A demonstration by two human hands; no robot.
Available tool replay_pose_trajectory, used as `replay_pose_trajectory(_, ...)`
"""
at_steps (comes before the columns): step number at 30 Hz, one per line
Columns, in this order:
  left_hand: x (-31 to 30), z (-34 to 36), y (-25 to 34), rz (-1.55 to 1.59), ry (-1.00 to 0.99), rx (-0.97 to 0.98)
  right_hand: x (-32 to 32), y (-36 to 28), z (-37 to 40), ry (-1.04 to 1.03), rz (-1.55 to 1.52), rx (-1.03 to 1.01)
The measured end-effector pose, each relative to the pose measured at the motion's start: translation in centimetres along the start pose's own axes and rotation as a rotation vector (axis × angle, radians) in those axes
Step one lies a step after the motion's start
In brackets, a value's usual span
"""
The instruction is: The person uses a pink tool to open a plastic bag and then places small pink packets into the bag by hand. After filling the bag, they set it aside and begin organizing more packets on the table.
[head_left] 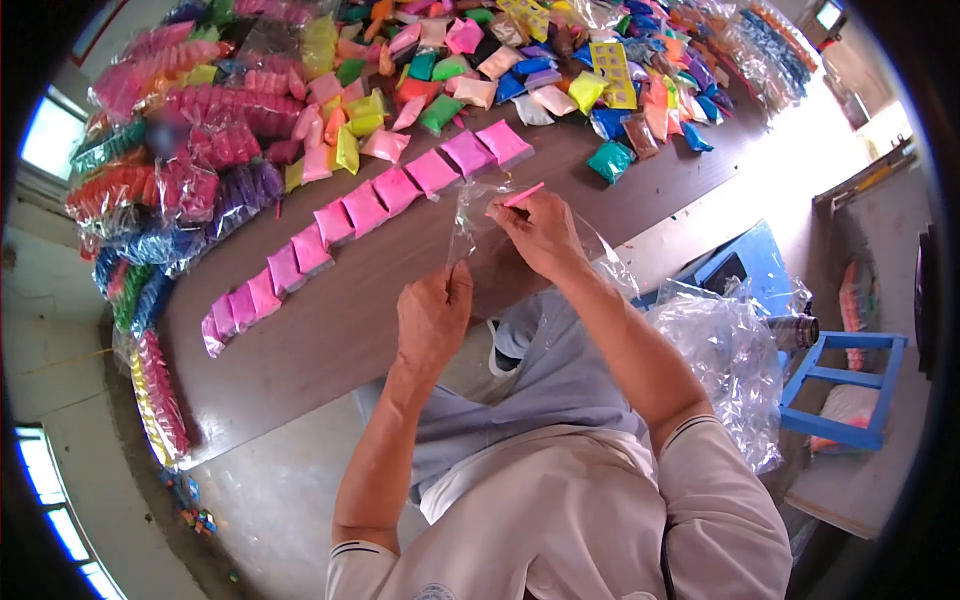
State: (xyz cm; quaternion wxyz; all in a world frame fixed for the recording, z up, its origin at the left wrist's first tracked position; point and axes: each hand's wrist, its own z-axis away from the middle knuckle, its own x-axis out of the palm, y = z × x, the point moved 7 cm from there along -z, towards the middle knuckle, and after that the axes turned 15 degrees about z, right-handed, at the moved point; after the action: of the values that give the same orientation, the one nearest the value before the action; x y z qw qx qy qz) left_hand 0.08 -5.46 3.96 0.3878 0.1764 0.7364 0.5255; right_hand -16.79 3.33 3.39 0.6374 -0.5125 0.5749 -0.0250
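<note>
Between my hands a clear plastic bag [466, 225] is stretched over the table's near edge. My left hand [436, 308] pinches its lower left side between thumb and fingers. My right hand [540, 230] is closed at the bag's upper right, with a thin pink stick [524, 194] in its fingers. Just beyond the hands, a slanting row of pink and purple packets [365, 207] lies on the brown table [330, 330], the packets side by side. What the bag contains, if anything, is too small to tell.
Loose colourful packets [440, 113] are heaped at the table's far side. Bundled packets in clear wrap [235, 110] are piled at the left. Right of my lap are crumpled clear plastic [725, 355], a blue box [745, 262] and a blue frame [875, 400].
</note>
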Motion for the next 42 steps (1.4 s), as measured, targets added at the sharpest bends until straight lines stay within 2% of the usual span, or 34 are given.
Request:
replay_pose_trajectory(2,0.0,-0.4,0.1,-0.109,-0.057,-0.027,0.3,0.0,-0.5,0.009,0.045,-0.088)
replay_pose_trajectory(6,-0.9,-1.9,0.6,-0.213,-0.096,-0.066,0.1,-1.1,0.0,0.043,0.096,-0.122)
replay_pose_trajectory(8,-1.9,-2.9,1.0,-0.314,-0.066,-0.083,0.8,-1.3,0.4,-0.076,0.283,-0.098)
replay_pose_trajectory(9,-2.2,-3.4,0.7,-0.315,-0.071,-0.082,1.2,-1.0,0.5,-0.075,0.282,-0.093)
replay_pose_trajectory(11,-2.9,-4.3,0.5,-0.27,-0.041,-0.049,1.0,-1.2,1.0,0.088,0.258,-0.194)
replay_pose_trajectory(20,-0.7,-6.0,0.7,-0.248,-0.161,0.013,0.1,-1.7,1.9,0.088,0.148,-0.364)
replay_pose_trajectory(21,-0.4,-6.3,-0.2,-0.25,-0.162,0.015,-0.2,-1.5,1.9,0.091,0.147,-0.363)
replay_pose_trajectory(23,-0.7,-6.8,-2.7,-0.22,-0.076,-0.034,0.5,-0.6,1.5,-0.066,0.142,-0.261)
replay_pose_trajectory(27,-0.7,-6.3,-3.1,-0.341,-0.048,-0.041,1.2,-0.5,0.3,-0.181,0.15,-0.155)
replay_pose_trajectory(29,-0.5,-5.2,-2.1,-0.401,0.104,0.175,1.3,-0.5,0.1,0.077,0.129,-0.178)
replay_pose_trajectory(30,-0.3,-5.0,-2.2,-0.404,0.108,0.169,1.7,-1.0,0.1,0.071,0.125,-0.182)
replay_pose_trajectory(32,0.3,-4.4,-1.8,-0.494,0.142,0.241,1.3,-1.4,0.1,0.216,0.132,-0.124)
replay_pose_trajectory(35,0.8,-4.5,-1.7,-0.519,0.14,0.228,2.0,-1.8,-0.4,0.201,0.216,-0.033)
replay_pose_trajectory(39,0.3,-4.7,-1.7,-0.456,0.091,0.135,3.2,-2.0,-0.3,0.305,0.117,-0.051)
replay_pose_trajectory(42,-0.1,-4.9,-1.0,-0.462,0.064,0.082,3.2,-1.7,-0.2,0.3,0.228,-0.076)
